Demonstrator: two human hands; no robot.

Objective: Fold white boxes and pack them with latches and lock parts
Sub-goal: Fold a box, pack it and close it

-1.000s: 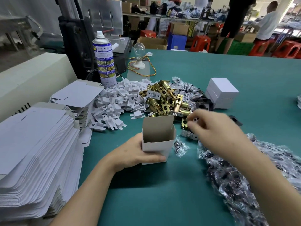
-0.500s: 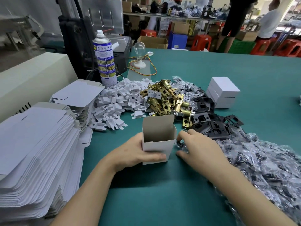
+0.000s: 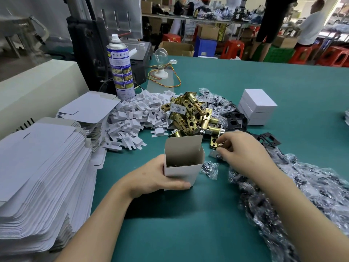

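An open white box [image 3: 184, 168] stands upright on the green table, and my left hand [image 3: 151, 177] grips its left side and front. Something dark lies at the bottom of the box. My right hand [image 3: 243, 154] is to the right of the box, at the near edge of the pile of brass latches [image 3: 190, 114]. Its thumb and fingers pinch a brass latch [image 3: 215, 143] that lies on the table. Black strike plates [image 3: 235, 121] lie behind that hand. A small bag of screws [image 3: 209, 169] sits beside the box.
Flat box blanks [image 3: 37, 167] are stacked high at the left, with white card inserts [image 3: 136, 116] heaped beyond them. Two closed white boxes [image 3: 257, 106] stand at the back right. Several screw bags [image 3: 306, 195] spread under my right forearm. A spray can [image 3: 121, 69] stands behind the inserts.
My right hand came down beside the box half a second ago and has gone back up to the latch pile, where it now pinches a latch. The left hand and box stayed put.
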